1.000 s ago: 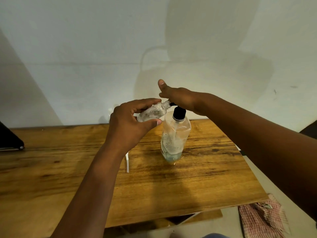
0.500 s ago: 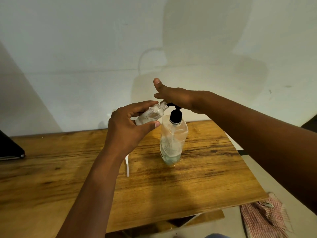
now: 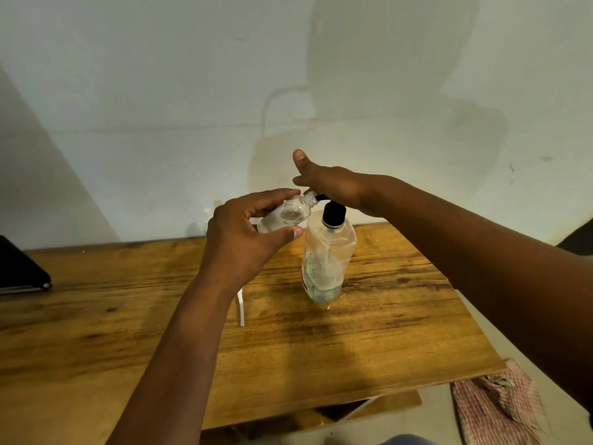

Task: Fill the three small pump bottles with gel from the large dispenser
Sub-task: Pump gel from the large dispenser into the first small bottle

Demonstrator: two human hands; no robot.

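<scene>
Your left fingers [image 3: 256, 207] and thumb curl round the small bottle [image 3: 284, 216], tilted so its open neck meets the black spout just beyond your fingertips. Your right hand [image 3: 333, 187] lies flat, fingers straight, on the large dispenser [image 3: 327, 261] pump, which has risen since the last downstroke. That stroke is likely spent; press again.

Small bottle held at the dispenser's spout

The large dispenser [image 3: 327, 261], a clear plastic bottle with a black pump head and only a little gel at its base, stood upright on the desk [image 3: 385, 332]. The small pump bottle [image 3: 285, 216], clear, uncapped and partly filled, was tilted nearly on its side, its open neck touching the black spout.
</scene>
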